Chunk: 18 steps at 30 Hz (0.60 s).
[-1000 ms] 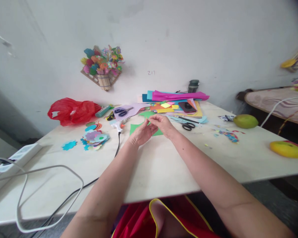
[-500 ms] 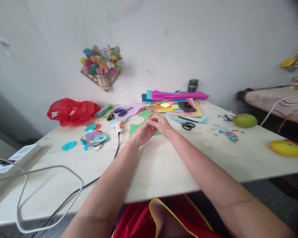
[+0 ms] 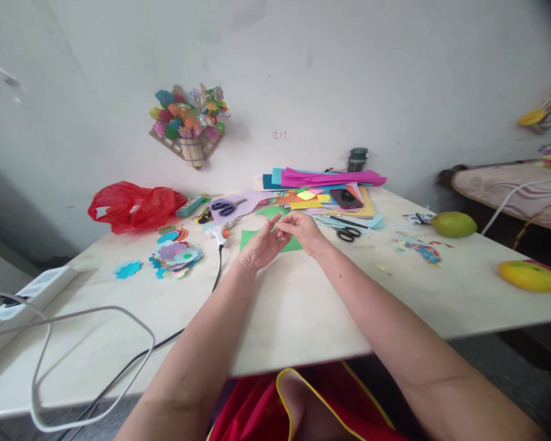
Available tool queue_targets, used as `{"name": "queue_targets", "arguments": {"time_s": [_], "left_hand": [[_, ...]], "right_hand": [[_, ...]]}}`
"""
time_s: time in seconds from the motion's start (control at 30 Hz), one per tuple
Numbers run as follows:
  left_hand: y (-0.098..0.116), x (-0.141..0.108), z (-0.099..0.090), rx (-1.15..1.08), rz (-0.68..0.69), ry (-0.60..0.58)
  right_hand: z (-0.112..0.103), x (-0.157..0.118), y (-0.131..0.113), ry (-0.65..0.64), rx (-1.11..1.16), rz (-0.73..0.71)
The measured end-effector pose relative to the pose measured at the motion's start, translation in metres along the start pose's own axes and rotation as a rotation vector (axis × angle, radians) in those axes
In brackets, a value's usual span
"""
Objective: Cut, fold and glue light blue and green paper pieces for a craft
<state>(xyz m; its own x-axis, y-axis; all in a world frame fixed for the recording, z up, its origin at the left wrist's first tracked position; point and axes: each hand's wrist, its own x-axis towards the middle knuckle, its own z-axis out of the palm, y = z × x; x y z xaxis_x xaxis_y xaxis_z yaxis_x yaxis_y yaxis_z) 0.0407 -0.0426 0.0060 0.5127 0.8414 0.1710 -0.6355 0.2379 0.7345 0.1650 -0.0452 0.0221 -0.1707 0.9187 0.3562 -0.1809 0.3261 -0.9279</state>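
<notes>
My left hand (image 3: 262, 246) and my right hand (image 3: 302, 230) meet at the fingertips above a green paper sheet (image 3: 248, 237) on the table. Both hands have their fingers curled in a pinch. Whatever lies between the fingertips is too small or too hidden to make out. Left of my hands rests a white glue gun (image 3: 217, 234) with a black cord. Black-handled scissors (image 3: 348, 234) lie to the right of my right hand. Farther left is a pile of paper flower cut-outs (image 3: 177, 254), with a blue cut-out (image 3: 128, 269) beside it.
Coloured sheets and a magenta roll (image 3: 330, 178) are stacked at the back, with a phone (image 3: 345, 198) on top. A red plastic bag (image 3: 138, 208) sits back left. A power strip (image 3: 32, 294) and loose cables occupy the left edge. Two mango-like fruits (image 3: 453, 224) lie right.
My hands have drawn slightly apart at the fingertips, my right hand shifting a little to the right. More of the green sheet shows beneath them.
</notes>
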Motion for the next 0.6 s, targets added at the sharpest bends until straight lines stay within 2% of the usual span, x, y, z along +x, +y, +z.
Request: {"name": "queue_targets", "arguments": {"time_s": [0.17, 0.27, 0.33, 0.47, 0.6], "left_hand": [[-0.003, 0.001, -0.001, 0.061, 0.014, -0.009], [0.000, 0.003, -0.003, 0.141, 0.040, 0.014], [0.003, 0.003, -0.007, 0.214, 0.119, 0.061], [0.009, 0.006, -0.022, 0.457, 0.315, 0.252], [0.010, 0.007, -0.036, 0.818, 0.268, 0.387]], "right_hand": [[0.005, 0.001, 0.000, 0.037, 0.017, -0.003], [-0.001, 0.002, -0.003, 0.095, 0.008, -0.027], [-0.010, 0.005, -0.007, 0.175, -0.029, -0.052], [-0.037, 0.012, -0.015, 0.404, -0.175, -0.071], [-0.070, 0.015, -0.015, 0.555, -0.448, -0.042]]}}
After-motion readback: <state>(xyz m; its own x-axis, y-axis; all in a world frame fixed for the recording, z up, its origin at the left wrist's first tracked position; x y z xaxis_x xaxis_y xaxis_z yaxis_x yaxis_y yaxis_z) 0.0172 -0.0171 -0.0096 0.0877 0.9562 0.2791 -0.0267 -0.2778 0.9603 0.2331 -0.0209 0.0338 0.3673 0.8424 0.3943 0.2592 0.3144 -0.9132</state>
